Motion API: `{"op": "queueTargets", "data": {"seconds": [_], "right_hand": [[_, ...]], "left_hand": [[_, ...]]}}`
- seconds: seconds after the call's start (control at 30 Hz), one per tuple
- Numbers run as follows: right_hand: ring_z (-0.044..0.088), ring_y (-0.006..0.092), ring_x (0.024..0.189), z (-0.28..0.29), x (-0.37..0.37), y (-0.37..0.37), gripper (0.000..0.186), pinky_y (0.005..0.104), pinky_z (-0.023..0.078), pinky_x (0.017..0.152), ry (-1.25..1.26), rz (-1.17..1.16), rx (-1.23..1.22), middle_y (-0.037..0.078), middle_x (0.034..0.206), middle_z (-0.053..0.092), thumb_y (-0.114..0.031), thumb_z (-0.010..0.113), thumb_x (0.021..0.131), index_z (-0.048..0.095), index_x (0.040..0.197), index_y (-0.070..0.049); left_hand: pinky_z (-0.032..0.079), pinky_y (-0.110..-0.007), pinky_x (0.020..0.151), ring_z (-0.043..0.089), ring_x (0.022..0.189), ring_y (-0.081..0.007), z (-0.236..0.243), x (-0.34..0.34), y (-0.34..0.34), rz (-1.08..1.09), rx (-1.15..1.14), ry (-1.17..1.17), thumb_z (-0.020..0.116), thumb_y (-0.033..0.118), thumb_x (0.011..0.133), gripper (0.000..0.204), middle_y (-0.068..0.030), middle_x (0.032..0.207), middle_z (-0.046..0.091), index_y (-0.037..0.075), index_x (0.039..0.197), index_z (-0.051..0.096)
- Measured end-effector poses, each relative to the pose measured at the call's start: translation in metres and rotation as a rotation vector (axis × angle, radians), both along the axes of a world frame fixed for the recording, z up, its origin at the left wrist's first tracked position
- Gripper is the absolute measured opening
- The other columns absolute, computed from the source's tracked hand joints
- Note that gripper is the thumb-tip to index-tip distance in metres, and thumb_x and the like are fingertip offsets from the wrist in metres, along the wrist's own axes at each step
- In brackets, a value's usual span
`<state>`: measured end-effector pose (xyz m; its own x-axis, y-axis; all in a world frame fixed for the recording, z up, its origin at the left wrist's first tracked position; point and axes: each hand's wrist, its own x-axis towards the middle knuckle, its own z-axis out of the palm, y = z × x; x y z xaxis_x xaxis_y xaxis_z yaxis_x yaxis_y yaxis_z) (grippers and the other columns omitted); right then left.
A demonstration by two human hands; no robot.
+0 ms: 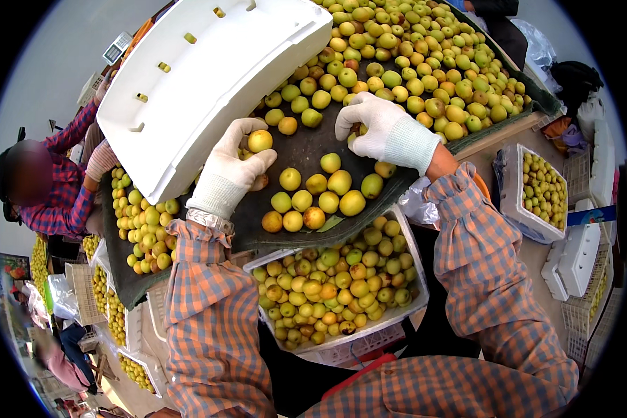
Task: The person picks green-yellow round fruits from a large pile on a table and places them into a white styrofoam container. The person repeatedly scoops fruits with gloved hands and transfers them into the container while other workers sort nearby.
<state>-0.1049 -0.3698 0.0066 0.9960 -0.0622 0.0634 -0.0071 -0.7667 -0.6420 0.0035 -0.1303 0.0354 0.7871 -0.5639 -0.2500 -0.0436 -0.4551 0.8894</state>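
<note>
My left hand [228, 167], in a white knit glove, curls its thumb and fingers around a yellow-green jujube [260, 141]. Other fruit shows by its thumb and fingers; whether it is gripped too is unclear. My right hand [383, 125], gloved alike, bends its fingers down over a fruit that is mostly hidden under them. Both hands hover at the dark cloth [303, 153] covering the sorting table. Between and below them lie several loose jujubes [339, 182], some with brown patches. Beyond the right hand spreads a large heap of jujubes [425, 63].
A white foam lid [216, 76] leans across the table at upper left. Below the table edge stands a foam box [416, 296] full of jujubes. Another filled box [512, 188] is at right. Across the left side sits a person in a checked shirt [59, 171], one gloved hand by the lid.
</note>
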Motion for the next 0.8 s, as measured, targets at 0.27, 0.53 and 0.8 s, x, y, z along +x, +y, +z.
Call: {"op": "queueTargets", "data": {"seconds": [0.27, 0.53, 0.8], "right_hand": [[0.065, 0.0303, 0.1, -0.013, -0.006, 0.048, 0.035, 0.0413, 0.056, 0.078, 0.185, 0.17, -0.478, 0.011, 0.111, 0.056, -0.01, 0.071, 0.078, 0.07, 0.111, -0.022], [0.066, 0.0312, 0.098, -0.017, -0.002, 0.05, 0.036, 0.042, 0.056, 0.077, 0.205, 0.236, -0.532, 0.013, 0.111, 0.055, -0.014, 0.074, 0.077, 0.068, 0.112, -0.02], [0.064, 0.0334, 0.102, -0.032, -0.007, 0.03, 0.049, 0.0432, 0.055, 0.082, 0.14, 0.347, -0.328, 0.014, 0.119, 0.053, -0.023, 0.079, 0.074, 0.065, 0.122, -0.022]], "left_hand": [[0.054, -0.037, 0.086, 0.063, 0.101, -0.0303, -0.037, -0.004, 0.022, -0.31, 0.452, -0.639, 0.07, 0.015, 0.087, 0.031, -0.0118, 0.114, 0.057, 0.02, 0.116, 0.063], [0.055, -0.04, 0.092, 0.065, 0.107, -0.0295, -0.015, -0.015, -0.02, -0.476, 0.913, -0.666, 0.078, 0.028, 0.08, 0.047, -0.0105, 0.125, 0.054, 0.027, 0.124, 0.063], [0.053, -0.039, 0.093, 0.063, 0.109, -0.0311, -0.049, -0.007, -0.022, -0.401, 0.693, -0.615, 0.075, 0.012, 0.075, 0.044, -0.0113, 0.123, 0.054, 0.024, 0.117, 0.066]]}}
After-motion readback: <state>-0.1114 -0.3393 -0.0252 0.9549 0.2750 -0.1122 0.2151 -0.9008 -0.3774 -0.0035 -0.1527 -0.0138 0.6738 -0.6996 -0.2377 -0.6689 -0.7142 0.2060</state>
